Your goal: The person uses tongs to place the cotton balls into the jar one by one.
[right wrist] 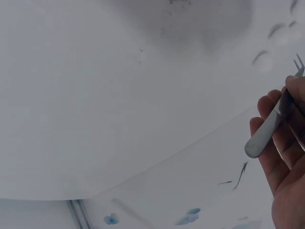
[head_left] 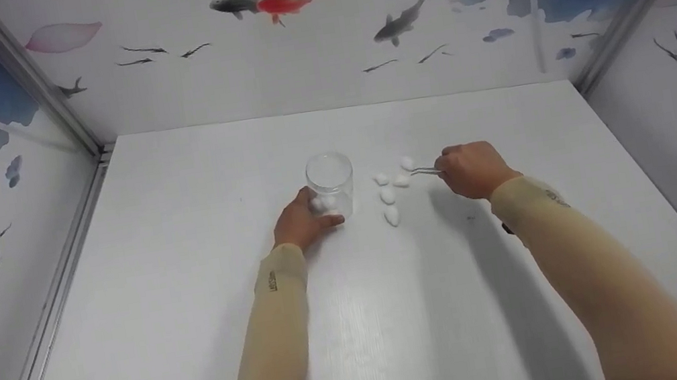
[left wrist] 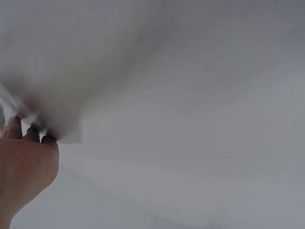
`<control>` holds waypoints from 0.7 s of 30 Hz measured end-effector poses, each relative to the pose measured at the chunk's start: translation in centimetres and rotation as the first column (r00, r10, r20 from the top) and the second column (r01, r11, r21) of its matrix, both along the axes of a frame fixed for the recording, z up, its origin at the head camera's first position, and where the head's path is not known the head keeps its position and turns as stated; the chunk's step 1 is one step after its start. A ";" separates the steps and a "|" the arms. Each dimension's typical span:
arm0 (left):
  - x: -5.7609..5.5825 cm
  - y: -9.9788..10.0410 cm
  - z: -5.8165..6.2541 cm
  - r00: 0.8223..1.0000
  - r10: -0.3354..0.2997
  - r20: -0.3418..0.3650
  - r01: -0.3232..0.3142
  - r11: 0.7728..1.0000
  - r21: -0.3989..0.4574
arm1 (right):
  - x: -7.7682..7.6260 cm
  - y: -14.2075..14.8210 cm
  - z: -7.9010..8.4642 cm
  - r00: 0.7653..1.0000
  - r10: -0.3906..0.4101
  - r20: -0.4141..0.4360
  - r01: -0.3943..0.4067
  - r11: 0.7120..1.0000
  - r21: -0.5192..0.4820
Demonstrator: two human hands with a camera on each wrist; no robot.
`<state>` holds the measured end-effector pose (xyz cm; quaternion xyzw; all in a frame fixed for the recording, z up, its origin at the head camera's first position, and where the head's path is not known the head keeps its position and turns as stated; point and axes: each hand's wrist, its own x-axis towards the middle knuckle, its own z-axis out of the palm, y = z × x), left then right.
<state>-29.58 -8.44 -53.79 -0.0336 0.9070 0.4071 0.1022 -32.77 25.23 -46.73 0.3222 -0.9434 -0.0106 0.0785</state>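
Well, slim metal prongs (head_left: 427,170) face rounded lumps (head_left: 388,196).

L hand (left wrist: 28,167) & R hand (right wrist: 288,183) part cut off @ wrist-view edges.

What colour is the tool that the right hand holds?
The tool is silver-grey, seen best in the right wrist view.

The left sleeve (head_left: 275,346) shows "…Slim", the right sleeve (head_left: 590,279) illegible print (head_left: 556,198).
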 end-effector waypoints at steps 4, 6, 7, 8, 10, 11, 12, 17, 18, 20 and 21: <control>-0.2 0.0 -0.3 1.000 0.003 -0.006 -0.003 1.000 0.008 | -0.1 0.0 -0.5 1.000 -0.006 0.013 0.006 1.000 0.021; -0.2 0.0 -0.4 1.000 0.004 -0.008 -0.004 1.000 0.008 | -0.2 -0.2 -0.7 1.000 -0.006 0.017 0.005 0.999 0.037; -0.3 -0.1 -0.4 1.000 0.004 -0.009 -0.004 1.000 0.008 | -0.3 -0.3 -0.8 1.000 -0.004 0.016 0.003 0.999 0.043; -0.3 -0.1 -0.5 1.000 0.006 -0.007 -0.006 1.000 0.009 | -0.3 -0.4 -0.8 1.000 -0.002 0.012 0.001 0.999 0.047; -0.3 -0.1 -0.5 1.000 0.009 0.000 -0.009 1.000 0.011 | -0.4 -0.6 -0.9 1.000 0.001 0.005 -0.001 0.999 0.044; -0.3 -0.1 -0.5 1.000 0.009 0.003 -0.009 1.000 0.012 | -0.4 -0.7 -1.0 1.000 0.003 0.003 -0.003 0.999 0.038; -0.3 -0.1 -0.5 1.000 0.009 0.005 -0.009 1.000 0.013 | -0.4 -0.8 -1.1 1.000 0.004 0.002 -0.004 1.000 0.031; -0.3 -0.1 -0.4 1.000 0.005 0.004 -0.005 1.000 0.007 | -0.5 -1.3 -1.6 1.000 0.003 0.024 -0.004 0.999 0.037; -0.3 -0.1 -0.3 1.000 0.007 0.006 -0.007 1.000 0.007 | -0.6 -1.4 -1.7 1.000 0.003 0.031 -0.004 0.999 0.044; -0.3 -0.1 -0.3 1.000 0.008 0.011 -0.008 1.000 0.002 | -0.6 -1.5 -1.9 0.999 0.003 0.043 -0.005 0.998 0.057; -0.2 -0.1 -0.2 1.000 0.008 0.014 -0.008 1.000 0.001 | -0.7 -1.6 -2.0 0.999 0.002 0.049 -0.005 0.998 0.060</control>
